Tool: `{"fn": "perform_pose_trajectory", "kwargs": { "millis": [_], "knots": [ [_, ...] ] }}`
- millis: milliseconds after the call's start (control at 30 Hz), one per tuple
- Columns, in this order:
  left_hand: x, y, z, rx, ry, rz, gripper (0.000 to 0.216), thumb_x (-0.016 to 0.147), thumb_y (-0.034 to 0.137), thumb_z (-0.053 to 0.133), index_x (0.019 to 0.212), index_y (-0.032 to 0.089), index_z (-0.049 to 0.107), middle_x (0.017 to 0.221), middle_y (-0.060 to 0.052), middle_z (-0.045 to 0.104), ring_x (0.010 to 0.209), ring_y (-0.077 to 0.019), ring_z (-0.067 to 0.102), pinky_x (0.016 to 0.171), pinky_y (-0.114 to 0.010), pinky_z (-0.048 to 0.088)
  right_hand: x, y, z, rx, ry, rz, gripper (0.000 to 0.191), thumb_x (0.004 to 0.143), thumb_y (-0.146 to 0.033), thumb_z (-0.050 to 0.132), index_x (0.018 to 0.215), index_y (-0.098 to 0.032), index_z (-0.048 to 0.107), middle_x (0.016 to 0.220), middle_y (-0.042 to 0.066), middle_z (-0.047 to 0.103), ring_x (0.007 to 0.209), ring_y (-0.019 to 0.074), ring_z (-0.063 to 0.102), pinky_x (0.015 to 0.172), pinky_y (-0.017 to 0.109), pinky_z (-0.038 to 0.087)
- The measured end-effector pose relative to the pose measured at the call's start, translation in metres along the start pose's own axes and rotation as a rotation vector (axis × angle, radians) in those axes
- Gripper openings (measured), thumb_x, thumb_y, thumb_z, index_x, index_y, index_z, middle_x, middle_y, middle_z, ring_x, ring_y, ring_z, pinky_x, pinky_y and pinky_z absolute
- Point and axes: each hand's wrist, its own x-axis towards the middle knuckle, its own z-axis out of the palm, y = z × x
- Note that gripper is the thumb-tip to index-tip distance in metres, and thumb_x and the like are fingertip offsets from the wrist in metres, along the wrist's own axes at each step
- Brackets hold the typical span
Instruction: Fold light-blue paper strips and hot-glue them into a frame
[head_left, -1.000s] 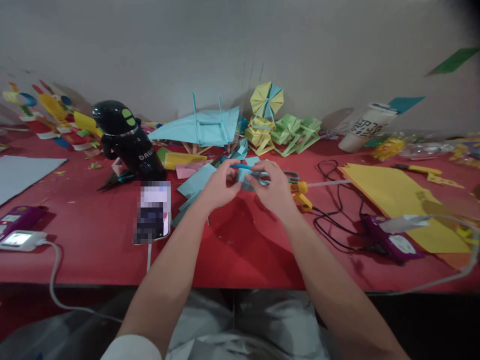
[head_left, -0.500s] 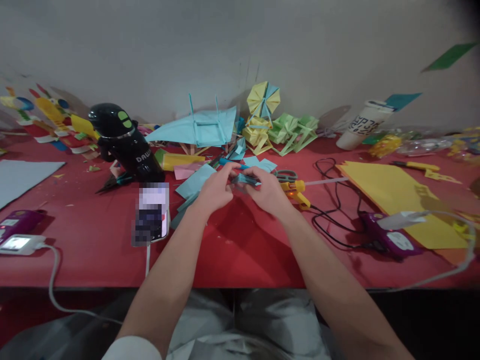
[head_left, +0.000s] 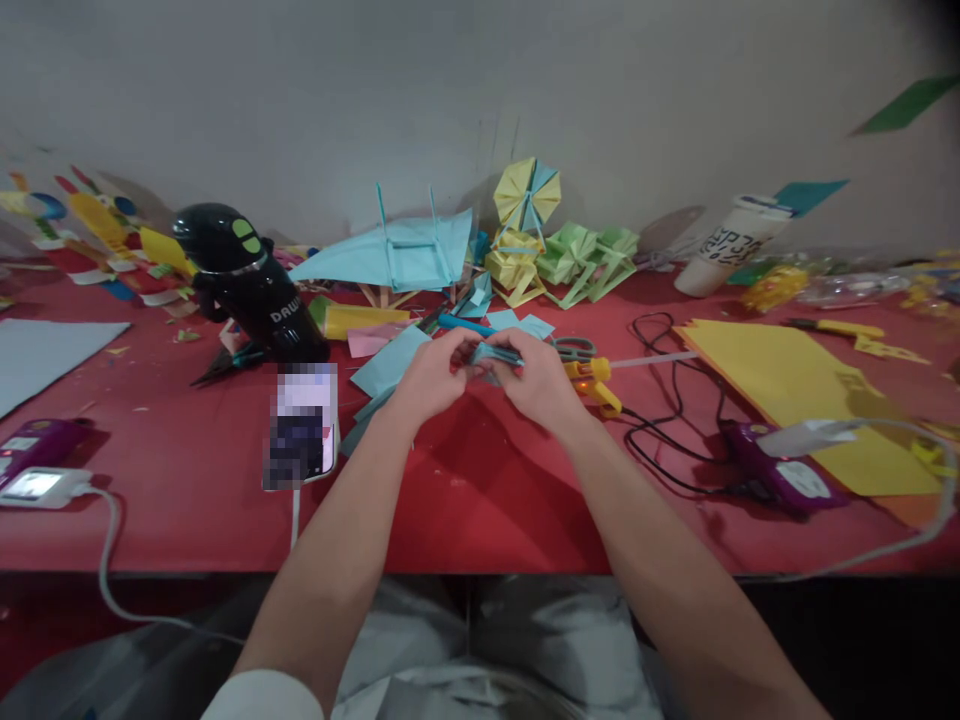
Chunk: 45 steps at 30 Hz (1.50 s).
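A small folded piece of light-blue paper (head_left: 491,354) is held between both hands over the middle of the red table. My left hand (head_left: 435,375) pinches its left end, fingers closed. My right hand (head_left: 538,378) grips the other end, thumb and fingers closed round it. The fingers hide part of the folds. Just behind the hands lies a blue pen-like stick (head_left: 466,325). Loose light-blue sheets (head_left: 394,362) lie beside my left hand. A yellow glue gun (head_left: 594,378) and grey-handled scissors (head_left: 574,349) lie to the right of my right hand.
A phone (head_left: 304,425) on a cable lies left of my left forearm, a black bottle (head_left: 251,285) behind it. Folded paper models (head_left: 525,240) line the wall. Yellow sheets (head_left: 795,400), black cords (head_left: 667,425) and a purple power strip (head_left: 780,470) lie right.
My fingers have shifted slightly on the blue paper, which is turned a little between them. Other things on the table have not moved.
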Motion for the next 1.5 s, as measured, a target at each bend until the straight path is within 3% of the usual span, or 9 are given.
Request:
{"fn": "perform_pose_trajectory", "kwargs": {
  "millis": [267,500,633,767,967,1067,1500],
  "knots": [
    [0.000,0.002,0.005,-0.183,0.010,-0.083,0.040,0.074,0.000,0.052,0.109,0.019,0.056,0.084,0.001,0.065,0.079,-0.0116,0.065,0.077,-0.027,0.055,-0.002,-0.005,0.002,0.078,0.004,0.060,0.011,0.084,-0.025,0.059,0.094,-0.022,0.060,0.088,0.005,0.070,0.081,0.0219,0.064,0.077,0.038,0.052],
    [-0.001,0.011,0.002,-0.333,-0.029,-0.049,0.044,0.080,0.017,0.065,0.118,0.022,0.042,0.079,0.002,0.061,0.073,-0.0125,0.062,0.072,-0.027,0.051,0.002,-0.002,0.005,0.274,0.125,0.145,0.026,0.078,-0.033,0.068,0.099,-0.023,0.055,0.096,0.006,0.069,0.088,0.0223,0.066,0.081,0.040,0.054],
    [-0.002,0.012,0.001,-0.324,-0.068,-0.022,0.040,0.084,0.025,0.066,0.119,0.023,0.046,0.088,-0.001,0.063,0.081,-0.0151,0.063,0.075,-0.028,0.051,0.004,0.006,0.007,0.366,0.165,0.229,0.038,0.073,-0.037,0.073,0.102,-0.023,0.054,0.093,0.006,0.069,0.089,0.0235,0.067,0.081,0.042,0.055],
    [-0.001,0.007,0.000,-0.314,-0.069,0.018,0.038,0.084,0.029,0.068,0.119,0.020,0.054,0.088,-0.002,0.064,0.078,-0.0147,0.061,0.074,-0.029,0.050,0.004,0.012,0.009,0.353,0.206,0.212,0.039,0.073,-0.040,0.075,0.103,-0.023,0.055,0.099,0.007,0.068,0.100,0.0242,0.065,0.091,0.044,0.053],
    [0.001,0.002,0.000,-0.278,-0.061,0.036,0.043,0.081,0.033,0.071,0.120,0.017,0.064,0.113,-0.009,0.069,0.091,-0.0178,0.063,0.079,-0.029,0.050,0.003,0.013,0.010,0.360,0.217,0.253,0.045,0.072,-0.047,0.077,0.104,-0.023,0.056,0.104,0.008,0.068,0.102,0.0240,0.065,0.091,0.044,0.054],
    [0.001,0.003,-0.001,-0.270,-0.063,0.017,0.044,0.080,0.033,0.072,0.121,0.017,0.066,0.117,-0.010,0.069,0.087,-0.0167,0.063,0.076,-0.029,0.049,0.003,0.011,0.011,0.358,0.229,0.269,0.047,0.071,-0.047,0.078,0.104,-0.023,0.056,0.106,0.009,0.067,0.104,0.0246,0.064,0.091,0.044,0.054],
    [0.000,0.001,-0.002,-0.333,-0.103,-0.037,0.058,0.078,0.032,0.074,0.133,0.021,0.062,0.106,-0.006,0.071,0.081,-0.0165,0.062,0.075,-0.031,0.051,0.002,0.007,0.008,0.302,0.213,0.241,0.041,0.075,-0.045,0.075,0.104,-0.022,0.056,0.107,0.010,0.068,0.105,0.0251,0.064,0.089,0.044,0.055]
  ]
}}
